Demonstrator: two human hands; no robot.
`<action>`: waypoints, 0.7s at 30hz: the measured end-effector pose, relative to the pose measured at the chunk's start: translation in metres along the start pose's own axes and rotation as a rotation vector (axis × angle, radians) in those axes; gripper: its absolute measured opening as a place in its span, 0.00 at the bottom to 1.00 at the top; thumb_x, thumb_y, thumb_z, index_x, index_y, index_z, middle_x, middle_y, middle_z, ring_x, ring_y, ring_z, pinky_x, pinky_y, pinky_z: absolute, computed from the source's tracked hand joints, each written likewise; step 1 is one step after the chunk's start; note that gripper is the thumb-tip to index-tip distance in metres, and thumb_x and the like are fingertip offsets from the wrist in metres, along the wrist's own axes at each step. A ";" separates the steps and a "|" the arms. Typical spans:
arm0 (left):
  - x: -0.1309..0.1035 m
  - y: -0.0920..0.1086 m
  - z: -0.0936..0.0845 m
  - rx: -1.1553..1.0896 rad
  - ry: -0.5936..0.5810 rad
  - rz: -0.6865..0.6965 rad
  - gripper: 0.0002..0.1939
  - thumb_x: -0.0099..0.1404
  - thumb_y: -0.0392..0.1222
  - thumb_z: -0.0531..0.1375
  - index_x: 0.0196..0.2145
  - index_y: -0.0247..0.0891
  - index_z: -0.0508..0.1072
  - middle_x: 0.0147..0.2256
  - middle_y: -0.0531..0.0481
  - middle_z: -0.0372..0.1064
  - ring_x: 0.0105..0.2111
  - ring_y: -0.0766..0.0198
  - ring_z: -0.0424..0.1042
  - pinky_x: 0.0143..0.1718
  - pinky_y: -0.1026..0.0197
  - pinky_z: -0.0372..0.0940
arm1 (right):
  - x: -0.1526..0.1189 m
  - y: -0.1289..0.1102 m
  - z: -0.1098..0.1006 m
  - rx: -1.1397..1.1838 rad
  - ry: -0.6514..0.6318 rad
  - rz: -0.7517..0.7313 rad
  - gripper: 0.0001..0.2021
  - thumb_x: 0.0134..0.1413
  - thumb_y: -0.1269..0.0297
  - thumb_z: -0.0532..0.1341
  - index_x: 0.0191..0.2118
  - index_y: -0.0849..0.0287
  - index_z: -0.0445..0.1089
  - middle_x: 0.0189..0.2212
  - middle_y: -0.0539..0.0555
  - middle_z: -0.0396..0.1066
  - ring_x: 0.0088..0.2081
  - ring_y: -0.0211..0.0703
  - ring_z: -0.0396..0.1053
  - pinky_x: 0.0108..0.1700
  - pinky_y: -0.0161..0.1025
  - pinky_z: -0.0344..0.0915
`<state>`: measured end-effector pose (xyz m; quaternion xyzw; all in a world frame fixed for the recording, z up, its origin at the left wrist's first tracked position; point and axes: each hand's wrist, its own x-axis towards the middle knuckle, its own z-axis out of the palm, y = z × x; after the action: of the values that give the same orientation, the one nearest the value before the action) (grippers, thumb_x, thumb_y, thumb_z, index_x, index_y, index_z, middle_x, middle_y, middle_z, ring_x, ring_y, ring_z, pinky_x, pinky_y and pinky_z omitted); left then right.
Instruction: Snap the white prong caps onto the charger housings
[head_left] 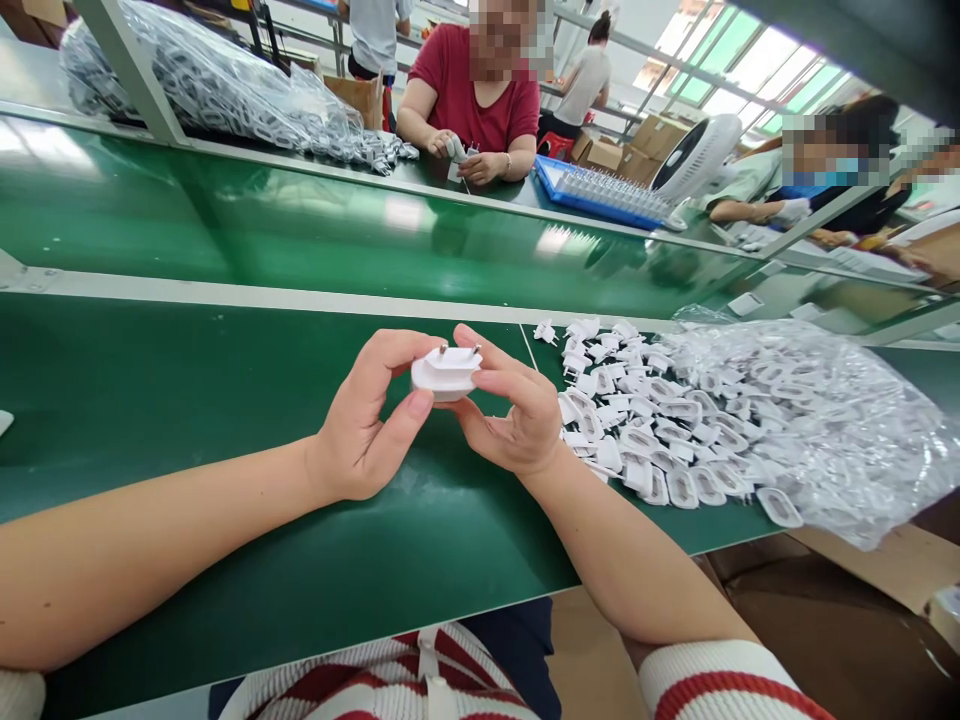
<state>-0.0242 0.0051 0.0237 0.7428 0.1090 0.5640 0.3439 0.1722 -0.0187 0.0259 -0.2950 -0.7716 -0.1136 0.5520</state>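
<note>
Between my two hands is a white plug housing [445, 374] with two metal pins pointing up and away. My left hand [373, 410] pinches its left side between thumb and fingers. On the other side, my right hand [514, 405] grips the right end with its fingertips, thumb underneath. The plug is held above the green work surface [247, 560]. To the right of my right hand lies a heap of similar white plug housings [645, 420], several of them showing their hollow side.
A clear plastic bag [847, 430] of white parts spills over the right side. Beyond the pale rail runs a green belt [315, 225]. Across it, a person in a red shirt [480, 110] handles a white part. A blue tray [600, 195] and a filled bag [202, 85] stand there too.
</note>
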 end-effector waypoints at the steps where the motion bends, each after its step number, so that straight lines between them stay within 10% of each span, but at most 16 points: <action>1: 0.000 0.001 0.001 0.005 0.005 0.008 0.20 0.77 0.42 0.58 0.65 0.49 0.69 0.57 0.42 0.71 0.53 0.51 0.74 0.52 0.51 0.75 | 0.002 -0.002 0.000 -0.047 0.011 -0.039 0.21 0.64 0.65 0.69 0.57 0.40 0.64 0.59 0.55 0.80 0.51 0.51 0.84 0.42 0.46 0.85; 10: 0.001 0.006 0.011 -0.240 0.060 -0.004 0.21 0.81 0.39 0.49 0.65 0.41 0.72 0.63 0.42 0.73 0.64 0.50 0.72 0.64 0.47 0.71 | 0.012 -0.013 0.004 -0.160 0.091 -0.210 0.15 0.67 0.71 0.68 0.55 0.59 0.68 0.49 0.64 0.84 0.46 0.42 0.85 0.42 0.33 0.82; 21: -0.003 0.004 0.008 -0.295 0.036 0.056 0.24 0.80 0.41 0.49 0.66 0.39 0.72 0.62 0.41 0.74 0.63 0.50 0.74 0.61 0.49 0.73 | 0.013 -0.016 0.002 -0.148 0.134 -0.222 0.13 0.69 0.68 0.68 0.54 0.57 0.68 0.50 0.61 0.84 0.46 0.44 0.86 0.40 0.37 0.84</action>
<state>-0.0186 -0.0029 0.0230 0.6769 0.0103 0.5963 0.4314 0.1582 -0.0256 0.0397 -0.2397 -0.7505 -0.2499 0.5629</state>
